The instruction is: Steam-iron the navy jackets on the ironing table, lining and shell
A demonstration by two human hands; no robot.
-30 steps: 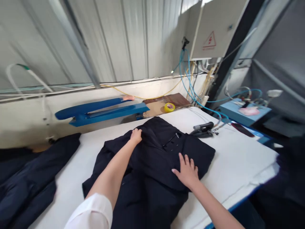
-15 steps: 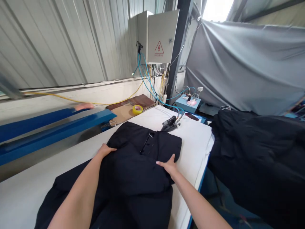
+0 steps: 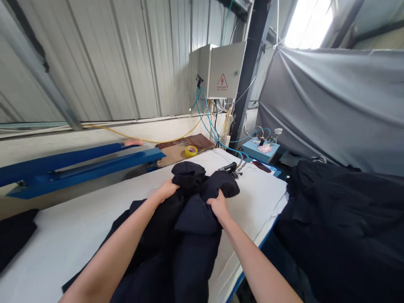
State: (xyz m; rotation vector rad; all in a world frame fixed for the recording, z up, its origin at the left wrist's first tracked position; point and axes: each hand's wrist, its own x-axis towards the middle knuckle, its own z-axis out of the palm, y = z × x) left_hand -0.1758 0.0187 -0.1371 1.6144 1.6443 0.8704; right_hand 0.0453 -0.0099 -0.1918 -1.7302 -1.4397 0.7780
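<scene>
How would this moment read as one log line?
left hand: gripping dark garment | right hand: gripping same garment | garment: bunched on white-covered table | yellow tape roll: beyond garment, untouched

Free surface lies left of the dark garment [image 3: 197, 214] on the white tabletop [image 3: 85, 219], as far as a dark cloth [image 3: 15, 235] at the near left. A second open strip runs right of the garment to the table's edge; beyond that edge a dark heap [image 3: 341, 227] blocks sideways passage. A black-handled tool [image 3: 232, 167] sits just past the garment's far end, its contact undeterminable, with blue hoses [image 3: 232, 150] behind, obstructing straight forward reach. Blue boards [image 3: 94, 170] bound the far left side.
</scene>
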